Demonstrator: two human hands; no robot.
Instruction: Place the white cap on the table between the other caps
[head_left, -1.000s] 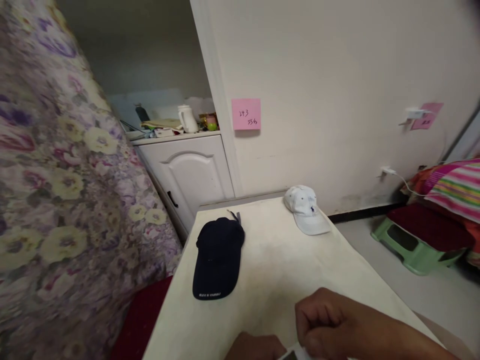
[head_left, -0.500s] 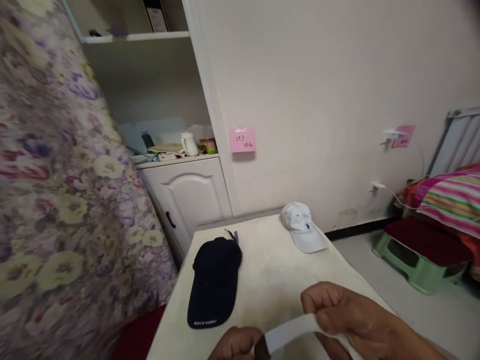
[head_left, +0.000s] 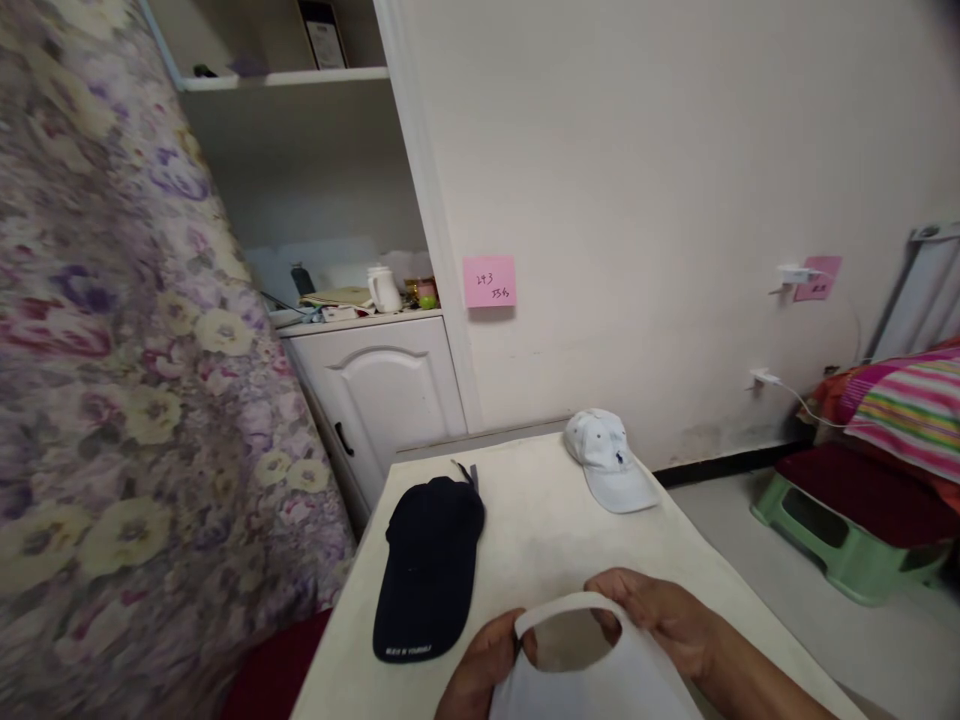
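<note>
Low in the view, both hands hold up a white cloth bag [head_left: 600, 680] by its looped strap over a cream table [head_left: 540, 530]. My left hand [head_left: 480, 670] pinches the left end of the strap. My right hand [head_left: 660, 615] grips the right end, fingers curled round it. A dark navy cap [head_left: 427, 565] lies flat on the table to the left of my hands, its brim toward me. A white cap [head_left: 607, 460] sits at the table's far right corner.
A flowered curtain or bedcover [head_left: 112, 350] fills the left side. A white cabinet [head_left: 375, 390] with a jug and clutter on top stands behind the table. A pink note [head_left: 489, 281] is stuck on the wall. A green stool [head_left: 840, 530] and striped bedding [head_left: 907, 400] are at the right.
My hands have risen into view and lifted the white bag, spreading its strap into an open loop. The camera tilted up a little; both caps stay where they were.
</note>
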